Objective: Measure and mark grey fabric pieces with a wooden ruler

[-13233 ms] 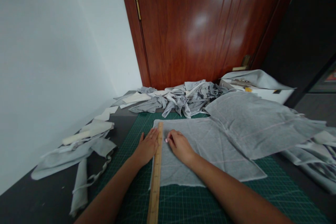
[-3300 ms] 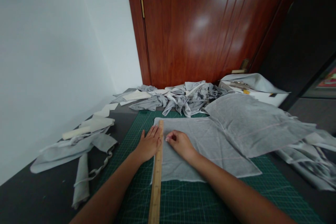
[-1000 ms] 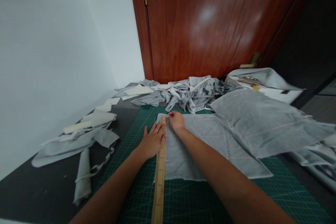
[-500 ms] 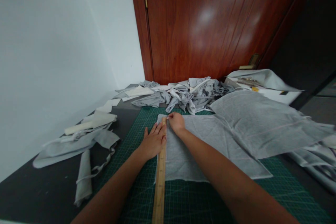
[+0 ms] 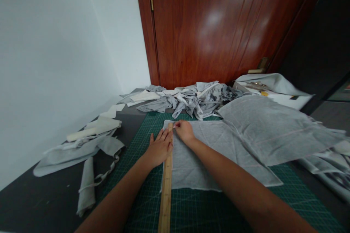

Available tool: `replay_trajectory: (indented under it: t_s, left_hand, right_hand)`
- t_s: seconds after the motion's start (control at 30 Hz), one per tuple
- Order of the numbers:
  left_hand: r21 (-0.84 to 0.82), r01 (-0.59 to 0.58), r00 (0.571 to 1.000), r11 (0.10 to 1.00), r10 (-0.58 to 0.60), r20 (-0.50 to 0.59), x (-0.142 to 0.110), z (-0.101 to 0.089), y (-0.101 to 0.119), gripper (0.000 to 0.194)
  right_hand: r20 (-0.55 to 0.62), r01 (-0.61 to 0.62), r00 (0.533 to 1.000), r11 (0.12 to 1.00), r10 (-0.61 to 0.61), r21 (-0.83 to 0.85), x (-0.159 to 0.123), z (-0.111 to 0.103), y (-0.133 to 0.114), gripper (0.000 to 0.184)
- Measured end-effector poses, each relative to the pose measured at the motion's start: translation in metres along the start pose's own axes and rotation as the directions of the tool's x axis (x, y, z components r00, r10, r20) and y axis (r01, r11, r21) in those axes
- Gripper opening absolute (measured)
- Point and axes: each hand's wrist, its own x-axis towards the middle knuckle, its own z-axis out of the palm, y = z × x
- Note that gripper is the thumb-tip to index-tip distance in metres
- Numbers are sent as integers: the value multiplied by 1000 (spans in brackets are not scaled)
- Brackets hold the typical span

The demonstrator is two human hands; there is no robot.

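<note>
A wooden ruler (image 5: 167,182) lies lengthwise over the left edge of a grey cloth (image 5: 207,142), running past its near edge. My left hand (image 5: 159,149) is spread flat, its fingers pressing on the ruler's upper part. Close to the ruler's far end, my right hand (image 5: 183,131) is closed in a pinch against its right side. A tiny pale bit shows at the fingertips, which looks like tailor's chalk (image 5: 174,127). Faint pinkish lines mark the cloth, one of them beside the ruler.
Under the cloth lies a green cutting mat (image 5: 197,211) on a dark table (image 5: 32,204). Fabric scraps (image 5: 188,100) are heaped at the back, more scraps (image 5: 90,145) at the left. Another grey cloth (image 5: 273,131) overlaps on the right, before a white box (image 5: 290,100). A wooden door (image 5: 213,25) stands behind.
Since about three seconds ago my right hand has gone to the ruler's far end. In the last half second it has come slightly back toward me. My left hand keeps pressing the ruler.
</note>
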Motion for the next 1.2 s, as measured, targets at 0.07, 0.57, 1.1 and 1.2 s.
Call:
replay_trajectory:
  t_s: [0.07,0.57,1.1,1.2]
  left_hand:
    - [2,-3,1000,1000,3,-4,0,-1,0,52]
    - [11,-3,1000,1000,3,1,0,-1,1,52]
    - [15,-17,1000,1000,17,2,0,-3,2,52]
    - [17,-11,1000,1000,10,17,-1,-4,2,51]
  right_hand:
    - [7,20,1000,1000,-20,11,-2,-1,1,15]
    - [32,-75,997,885,68,460,-11,-1,16,14]
    - [-30,59,998,815,-51,576,-15,-11,34,6]
    - [7,33,999,822,-45,568,-13,-10,33,5]
